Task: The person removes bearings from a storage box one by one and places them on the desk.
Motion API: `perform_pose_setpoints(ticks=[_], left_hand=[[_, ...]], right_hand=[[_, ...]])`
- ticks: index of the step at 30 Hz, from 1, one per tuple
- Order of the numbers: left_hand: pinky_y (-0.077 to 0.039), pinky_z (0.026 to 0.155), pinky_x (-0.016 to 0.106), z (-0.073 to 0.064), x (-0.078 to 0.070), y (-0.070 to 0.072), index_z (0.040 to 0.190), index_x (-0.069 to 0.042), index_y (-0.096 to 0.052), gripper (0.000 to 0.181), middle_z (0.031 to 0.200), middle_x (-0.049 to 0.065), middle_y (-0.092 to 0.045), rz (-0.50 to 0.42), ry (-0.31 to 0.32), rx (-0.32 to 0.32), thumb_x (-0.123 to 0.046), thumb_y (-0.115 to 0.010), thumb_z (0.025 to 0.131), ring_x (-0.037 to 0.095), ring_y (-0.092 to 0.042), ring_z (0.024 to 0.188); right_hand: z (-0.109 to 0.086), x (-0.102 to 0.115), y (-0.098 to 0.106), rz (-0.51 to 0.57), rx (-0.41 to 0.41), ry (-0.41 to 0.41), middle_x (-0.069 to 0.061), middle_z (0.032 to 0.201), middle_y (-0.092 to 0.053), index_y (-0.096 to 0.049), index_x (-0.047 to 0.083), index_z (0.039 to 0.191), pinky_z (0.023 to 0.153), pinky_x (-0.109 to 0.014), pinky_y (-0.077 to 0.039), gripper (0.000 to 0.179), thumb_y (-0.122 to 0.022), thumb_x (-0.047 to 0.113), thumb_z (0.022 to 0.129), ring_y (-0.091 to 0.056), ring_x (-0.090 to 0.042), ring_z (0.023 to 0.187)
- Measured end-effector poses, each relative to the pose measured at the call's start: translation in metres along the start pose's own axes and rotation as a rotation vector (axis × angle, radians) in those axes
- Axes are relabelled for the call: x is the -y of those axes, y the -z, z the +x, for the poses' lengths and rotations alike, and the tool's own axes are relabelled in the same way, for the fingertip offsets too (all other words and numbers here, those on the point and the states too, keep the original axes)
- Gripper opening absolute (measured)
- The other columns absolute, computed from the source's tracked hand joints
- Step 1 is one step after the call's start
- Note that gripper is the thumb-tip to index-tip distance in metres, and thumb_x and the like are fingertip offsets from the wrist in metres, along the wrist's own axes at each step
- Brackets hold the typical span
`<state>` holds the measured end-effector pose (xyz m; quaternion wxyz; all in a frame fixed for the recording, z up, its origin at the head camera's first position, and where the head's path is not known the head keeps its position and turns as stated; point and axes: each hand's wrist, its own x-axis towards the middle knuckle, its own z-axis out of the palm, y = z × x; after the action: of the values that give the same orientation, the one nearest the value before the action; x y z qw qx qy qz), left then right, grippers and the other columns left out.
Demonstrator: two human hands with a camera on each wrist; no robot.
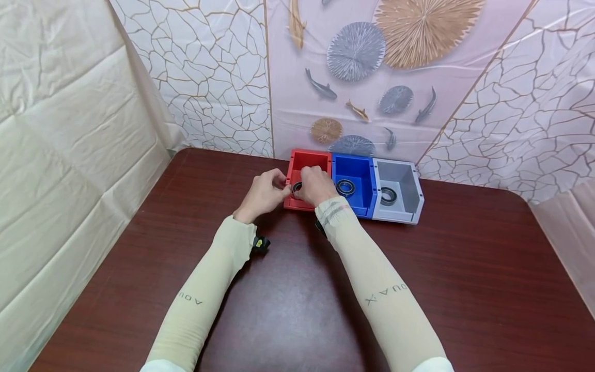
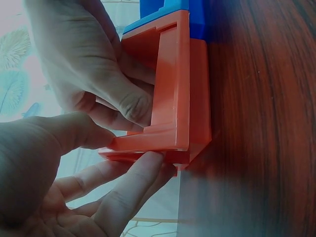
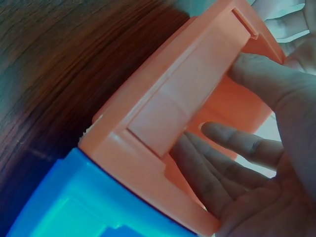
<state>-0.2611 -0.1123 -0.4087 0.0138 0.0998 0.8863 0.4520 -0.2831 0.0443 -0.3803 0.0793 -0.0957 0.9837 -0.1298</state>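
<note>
Nearest to us, two pale sleeves come up over the dark wooden table (image 1: pixel 288 315), the left sleeve (image 1: pixel 204 289) from seven o'clock and the right sleeve (image 1: pixel 381 279) from five, both printed with dark letters. At the left cuff, towards four o'clock, we see a small black device (image 1: pixel 261 244). Near the middle of our view stands the red bin (image 1: pixel 310 152), and at its nine o'clock side the left hand (image 1: pixel 264 194) pinches the side wall, thumb on one face and fingers on the other, as the left wrist view shows us. Across from it, the right hand (image 1: pixel 317 185) reaches into the red bin with its fingers down behind the front wall; their tips are hidden, so we cannot tell whether they hold anything. Beside those fingers we make out part of a dark ring (image 1: pixel 296 185) inside the red bin. At three o'clock from it and touching it is the blue bin (image 1: pixel 355 168), where a second ring (image 1: pixel 339 188) lies. Next, towards three o'clock again, comes the grey bin (image 1: pixel 409 181) with a third ring (image 1: pixel 394 196) inside. Beyond, at twelve o'clock, we see a patterned cloth (image 1: pixel 223 77).
</note>
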Motion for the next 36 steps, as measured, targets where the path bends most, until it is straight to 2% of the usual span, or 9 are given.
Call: perform_pose_setpoints(ticks=[7, 14, 29, 36], left_hand=[[-0.057, 0.083, 0.037, 0.000, -0.001, 0.000, 0.106, -0.008, -0.066, 0.016, 0.103, 0.010, -0.074, 0.009, -0.004, -0.002, -0.021, -0.065, 0.095, 0.020, -0.071, 0.088], [-0.057, 0.080, 0.035, -0.002, -0.001, 0.001, 0.105, -0.009, -0.066, 0.015, 0.103, 0.010, -0.073, -0.007, 0.007, 0.000, -0.020, -0.066, 0.095, 0.020, -0.071, 0.087], [-0.057, 0.082, 0.035, -0.001, 0.000, -0.001, 0.106, -0.008, -0.065, 0.015, 0.104, 0.010, -0.073, 0.000, 0.004, 0.008, -0.020, -0.065, 0.096, 0.020, -0.071, 0.089], [-0.057, 0.084, 0.036, -0.001, -0.002, 0.001, 0.105, -0.008, -0.065, 0.014, 0.104, 0.010, -0.073, 0.005, -0.003, 0.003, -0.019, -0.065, 0.095, 0.021, -0.072, 0.089]], right_hand=[[0.001, 0.002, 0.001, -0.011, 0.031, -0.017, -0.013, 0.098, -0.067, -0.064, 0.005, 0.109, 0.085, -0.040, -0.060, 0.033, -0.079, 0.026, 0.088, -0.067, -0.027, 0.084], [0.005, 0.004, 0.002, -0.014, 0.073, -0.017, -0.015, 0.104, -0.069, -0.063, 0.005, 0.118, 0.092, -0.043, -0.060, 0.038, -0.079, 0.024, 0.088, -0.069, -0.028, 0.089], [0.012, 0.004, 0.002, -0.040, 0.142, -0.033, -0.017, 0.115, -0.069, -0.061, 0.006, 0.127, 0.095, -0.045, -0.058, 0.044, -0.077, 0.022, 0.089, -0.069, -0.029, 0.096], [0.015, 0.003, -0.001, -0.046, 0.142, -0.021, -0.016, 0.110, -0.069, -0.062, 0.007, 0.126, 0.094, -0.045, -0.059, 0.041, -0.076, 0.018, 0.090, -0.069, -0.029, 0.094]])
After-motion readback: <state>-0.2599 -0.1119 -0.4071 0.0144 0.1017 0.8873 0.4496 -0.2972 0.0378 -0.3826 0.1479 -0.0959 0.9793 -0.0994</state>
